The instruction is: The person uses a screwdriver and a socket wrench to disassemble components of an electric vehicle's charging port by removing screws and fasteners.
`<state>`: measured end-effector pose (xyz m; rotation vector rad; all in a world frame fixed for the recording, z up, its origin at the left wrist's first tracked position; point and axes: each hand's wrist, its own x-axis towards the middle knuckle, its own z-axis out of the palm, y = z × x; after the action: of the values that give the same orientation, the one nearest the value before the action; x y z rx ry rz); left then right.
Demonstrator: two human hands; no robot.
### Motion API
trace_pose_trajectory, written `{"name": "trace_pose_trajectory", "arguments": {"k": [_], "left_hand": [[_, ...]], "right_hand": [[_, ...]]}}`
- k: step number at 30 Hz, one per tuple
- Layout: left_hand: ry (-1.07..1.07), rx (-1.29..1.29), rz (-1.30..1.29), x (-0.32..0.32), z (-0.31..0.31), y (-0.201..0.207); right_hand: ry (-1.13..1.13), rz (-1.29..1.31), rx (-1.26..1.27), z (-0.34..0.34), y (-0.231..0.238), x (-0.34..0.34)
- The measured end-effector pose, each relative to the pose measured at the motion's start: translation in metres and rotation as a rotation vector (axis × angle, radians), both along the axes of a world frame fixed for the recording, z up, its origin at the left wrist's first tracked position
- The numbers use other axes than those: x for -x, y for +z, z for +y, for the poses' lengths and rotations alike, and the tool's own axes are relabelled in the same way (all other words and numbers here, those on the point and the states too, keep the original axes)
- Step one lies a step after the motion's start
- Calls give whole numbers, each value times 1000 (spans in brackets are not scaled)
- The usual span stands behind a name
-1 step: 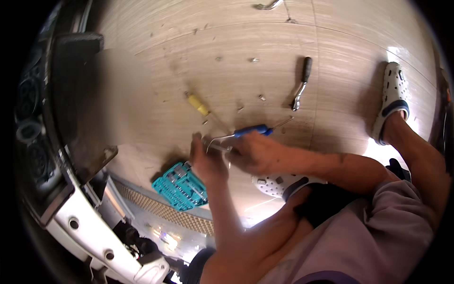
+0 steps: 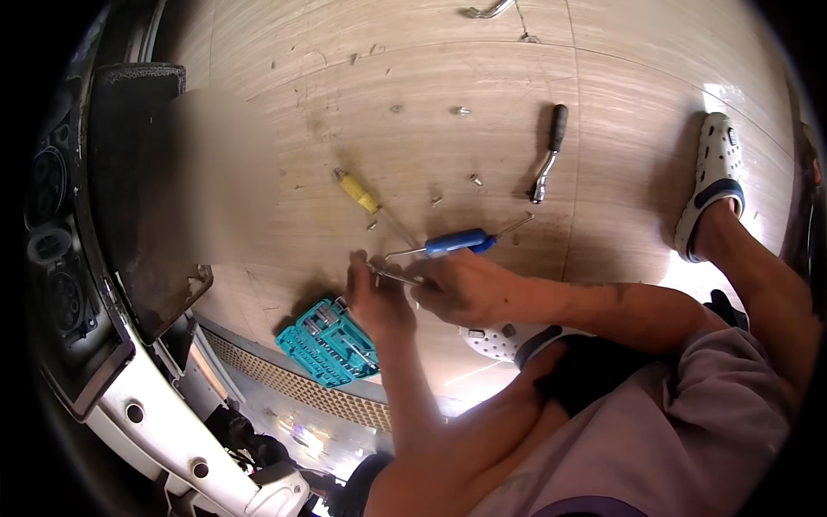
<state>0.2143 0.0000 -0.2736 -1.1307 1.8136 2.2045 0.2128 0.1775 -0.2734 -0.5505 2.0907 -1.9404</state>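
A person's left hand (image 2: pixel 382 303) and right hand (image 2: pixel 465 290) work close together above a wood-grain floor (image 2: pixel 633 168), the fingers of each closed on a slim metal piece (image 2: pixel 399 277) between them. Just beyond lie a blue-handled tool (image 2: pixel 455 241) and a yellow-handled screwdriver (image 2: pixel 357 191); an open teal socket case (image 2: pixel 312 351) sits beside the left forearm (image 2: pixel 412 383).

The pale floor (image 2: pixel 637 77) carries a ratchet (image 2: pixel 556 140), a yellow screwdriver (image 2: pixel 357 191) and an open teal case (image 2: pixel 289 345). Small metal parts (image 2: pixel 463 110) lie scattered around the screwdriver's far side, and a bent metal piece (image 2: pixel 493 11) beyond them. Two white clogs (image 2: pixel 717 151) stand on it too.
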Motion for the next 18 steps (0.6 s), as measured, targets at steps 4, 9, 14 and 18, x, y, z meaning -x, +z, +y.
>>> {"name": "trace_pose_trajectory", "arguments": {"k": [4, 9, 14, 18], "left_hand": [[285, -132, -52, -34, 14, -6], [301, -135, -197, -48, 23, 3], [60, -58, -82, -42, 15, 10], [-21, 123, -116, -26, 19, 6]], "right_hand": [[209, -454, -61, 3, 23, -14], [86, -464, -156, -21, 24, -45], [145, -498, -170, -23, 5, -34], [142, -477, -220, -10, -4, -19]]}}
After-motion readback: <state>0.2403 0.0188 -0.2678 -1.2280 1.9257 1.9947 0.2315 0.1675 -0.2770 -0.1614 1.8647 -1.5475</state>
